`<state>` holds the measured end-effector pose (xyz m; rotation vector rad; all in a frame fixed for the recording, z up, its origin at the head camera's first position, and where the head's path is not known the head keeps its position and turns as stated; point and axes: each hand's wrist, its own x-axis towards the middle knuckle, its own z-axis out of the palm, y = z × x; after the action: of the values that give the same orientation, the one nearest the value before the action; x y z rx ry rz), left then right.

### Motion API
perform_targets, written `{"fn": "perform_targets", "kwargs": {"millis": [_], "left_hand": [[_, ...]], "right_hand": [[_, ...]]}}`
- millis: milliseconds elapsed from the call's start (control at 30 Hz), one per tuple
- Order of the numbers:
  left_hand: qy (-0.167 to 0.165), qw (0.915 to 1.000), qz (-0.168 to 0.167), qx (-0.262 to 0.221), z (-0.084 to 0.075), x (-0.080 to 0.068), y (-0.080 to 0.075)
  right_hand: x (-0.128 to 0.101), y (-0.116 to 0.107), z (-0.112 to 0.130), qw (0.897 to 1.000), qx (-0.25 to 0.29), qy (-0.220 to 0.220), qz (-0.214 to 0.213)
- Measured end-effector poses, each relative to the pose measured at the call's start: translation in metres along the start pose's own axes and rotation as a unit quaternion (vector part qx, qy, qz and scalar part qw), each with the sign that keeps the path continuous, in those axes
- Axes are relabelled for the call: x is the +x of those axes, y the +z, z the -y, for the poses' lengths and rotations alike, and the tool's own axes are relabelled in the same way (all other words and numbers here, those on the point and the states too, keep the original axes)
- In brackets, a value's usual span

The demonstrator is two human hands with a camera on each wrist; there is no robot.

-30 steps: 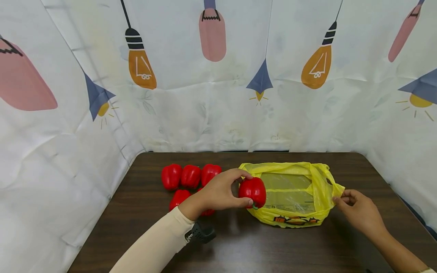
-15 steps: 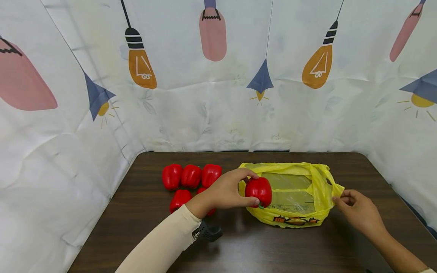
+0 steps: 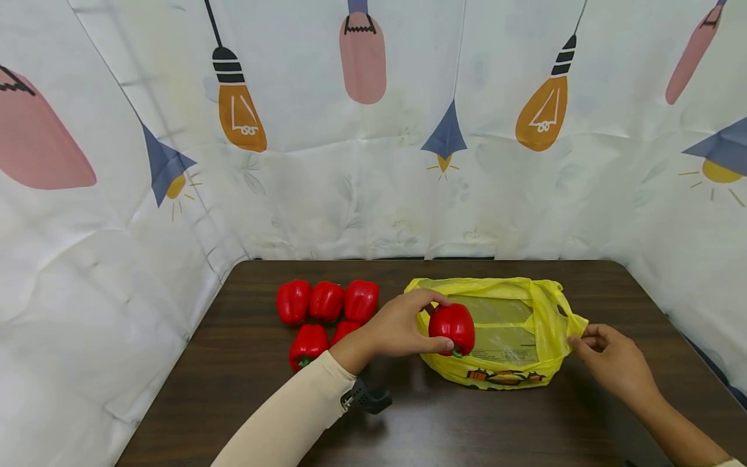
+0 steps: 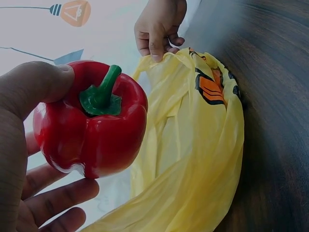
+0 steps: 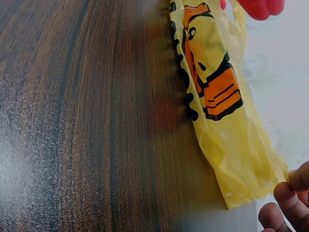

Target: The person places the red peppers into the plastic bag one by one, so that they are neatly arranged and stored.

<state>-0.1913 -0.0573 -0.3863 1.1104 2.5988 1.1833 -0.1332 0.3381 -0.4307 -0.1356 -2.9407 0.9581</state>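
Note:
My left hand (image 3: 403,327) grips a shiny red bell pepper (image 3: 452,329) between thumb and fingers. The pepper overlaps the left part of an open yellow plastic bag (image 3: 502,376) in the head view. Its green stem (image 4: 104,96) faces the camera in the left wrist view. At the bag's right end my right hand (image 3: 621,363) pinches the bag's edge between thumb and fingers. An orange and black cartoon print (image 5: 222,92) runs along the bag's near side. Clear plastic with small print shows inside the bag's mouth.
On the dark wooden table (image 3: 251,402), several more red bell peppers (image 3: 327,301) stand at the left in two rows, partly hidden behind my left arm. A dark strap (image 3: 367,397) is at my left wrist. A white patterned curtain (image 3: 362,194) hangs behind the table.
My left hand has carried the bell pepper a little to the right, further across the bag's left part. My right hand keeps its hold on the bag's edge.

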Motion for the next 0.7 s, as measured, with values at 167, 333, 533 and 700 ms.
{"fn": "perform_targets", "kwargs": {"millis": [167, 333, 533, 700], "left_hand": [[-0.006, 1.0, -0.001, -0.001, 0.002, 0.001, 0.004], [-0.016, 0.9998, -0.002, -0.006, 0.005, 0.002, 0.009], [-0.026, 0.9996, 0.001, -0.012, 0.007, 0.004, 0.014], [-0.041, 0.9991, 0.005, -0.013, 0.008, 0.004, 0.018]], "right_hand": [[0.0, 0.0, 0.0, 1.0, 0.0, -0.001, 0.002], [0.0, -0.001, 0.001, 1.0, -0.001, 0.002, 0.005], [0.0, -0.002, 0.001, 1.0, 0.0, 0.001, 0.007], [-0.001, -0.002, 0.0, 1.0, 0.003, 0.001, 0.011]]}}
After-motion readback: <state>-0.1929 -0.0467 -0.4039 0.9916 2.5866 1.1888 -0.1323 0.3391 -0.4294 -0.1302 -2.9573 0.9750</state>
